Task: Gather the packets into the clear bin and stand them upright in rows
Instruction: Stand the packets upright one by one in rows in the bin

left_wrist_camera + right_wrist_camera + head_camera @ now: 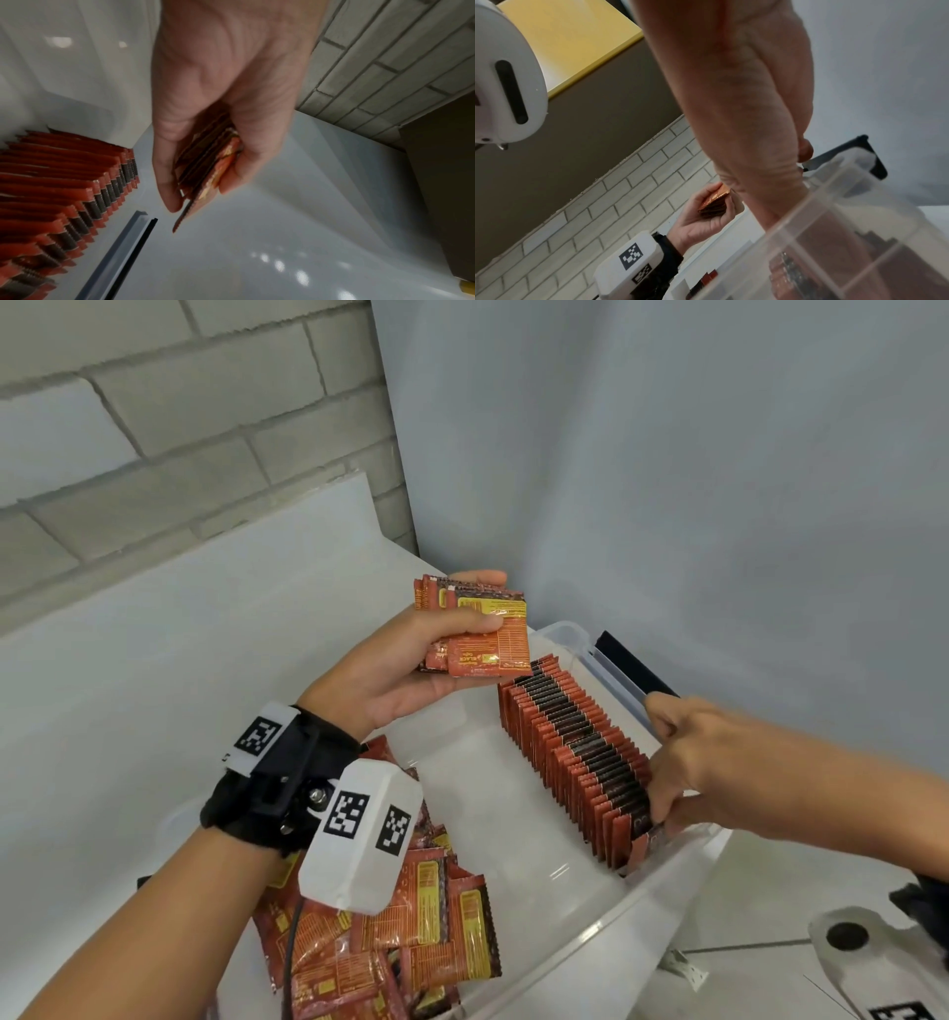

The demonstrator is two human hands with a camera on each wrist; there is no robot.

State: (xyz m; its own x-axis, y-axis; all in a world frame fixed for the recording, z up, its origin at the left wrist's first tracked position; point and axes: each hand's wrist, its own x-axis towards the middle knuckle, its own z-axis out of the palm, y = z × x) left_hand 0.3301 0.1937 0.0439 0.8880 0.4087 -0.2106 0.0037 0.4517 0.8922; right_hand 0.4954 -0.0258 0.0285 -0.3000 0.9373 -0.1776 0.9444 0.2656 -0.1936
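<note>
My left hand [485,603] grips a small stack of orange-red packets [477,634] above the far end of the clear bin [642,891]; the left wrist view shows the same stack [205,162] edge-on between thumb and fingers. A long row of packets [570,742] stands upright along the bin's right wall. My right hand [662,793] reaches over that wall, with its fingers curled round the packets at the row's near end. Several loose packets [400,942] lie in a heap at the bin's near left.
The bin sits on a white table [154,685] in a corner between a brick wall [154,428] and a grey wall [719,480]. A black latch [631,670] is on the bin's far right rim. The bin's bare floor [488,788] shows between heap and row.
</note>
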